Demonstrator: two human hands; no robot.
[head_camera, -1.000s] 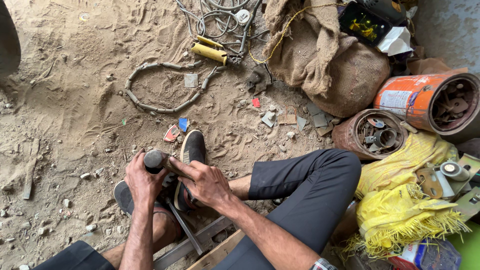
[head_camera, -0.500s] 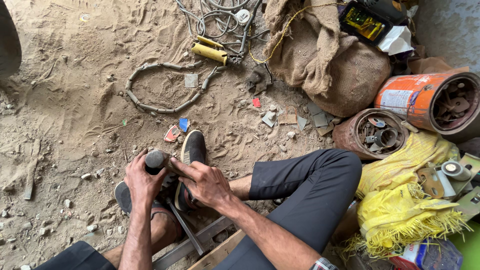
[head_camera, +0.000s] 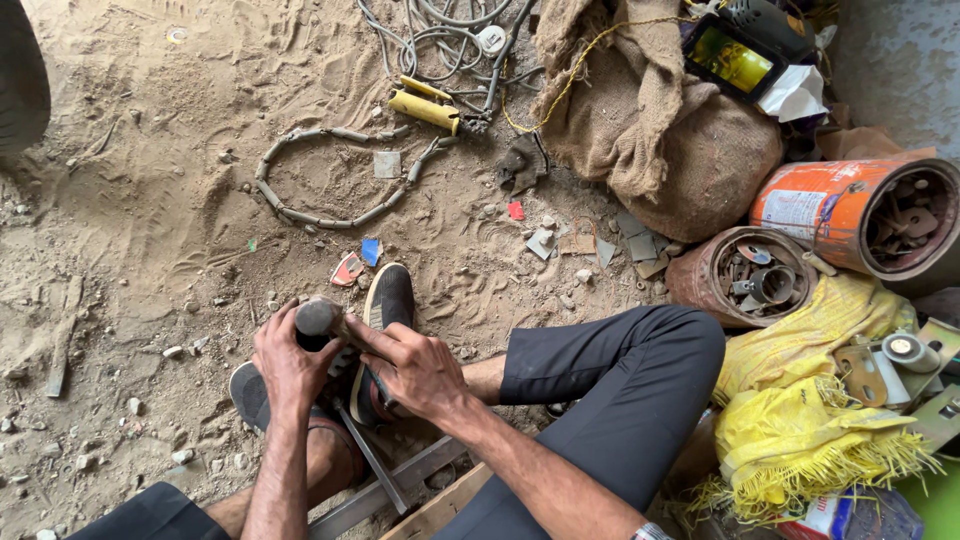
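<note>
You have a short, dark metal cylinder (head_camera: 318, 320) in the lower left of the frame, just above your two shoes. Its rounded grey end faces up towards you, dull and slightly scuffed. It stands roughly upright, tilted a little to the right, over sandy ground. A thin metal rod (head_camera: 368, 458) slants from beneath it towards the lower middle of the frame.

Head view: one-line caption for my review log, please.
Seated on sandy ground, both hands, left hand and right hand, grip a dark cylindrical part between the shoes.
</note>
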